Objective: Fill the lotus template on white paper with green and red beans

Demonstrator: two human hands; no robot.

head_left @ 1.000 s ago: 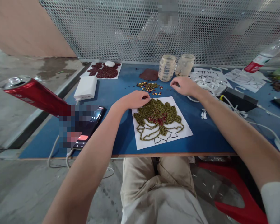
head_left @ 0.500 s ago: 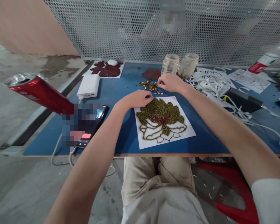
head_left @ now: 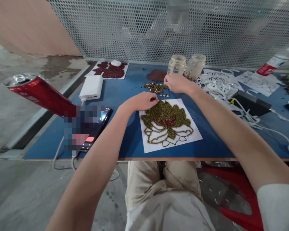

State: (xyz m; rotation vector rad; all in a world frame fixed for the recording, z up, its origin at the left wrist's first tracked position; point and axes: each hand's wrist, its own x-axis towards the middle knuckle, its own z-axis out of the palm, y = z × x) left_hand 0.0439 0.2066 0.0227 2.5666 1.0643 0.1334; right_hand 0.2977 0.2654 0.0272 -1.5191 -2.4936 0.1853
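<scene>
A white sheet (head_left: 149,148) bears a lotus picture (head_left: 180,115) covered largely in green beans, with dark red ones at its centre and bare white petals below. At the sheet's upper left corner rests my left hand (head_left: 145,100), fingers curled together; anything in them is hidden. A small pile of mixed green, yellow and dark beans (head_left: 155,87) lies beyond the sheet. Beside the pile's right end is my right hand (head_left: 178,84), its fingertips pinched, and whatever they hold is too small to make out.
Two clear jars (head_left: 177,65) stand behind my right hand. To the left are a red can (head_left: 42,94), a phone (head_left: 96,131) and a white power bank (head_left: 91,87). Paper strips (head_left: 219,87), a black box (head_left: 251,102) and a bottle (head_left: 271,64) crowd the right.
My right hand has shifted slightly up and away from the bean pile. My left hand stays at the sheet's corner.
</scene>
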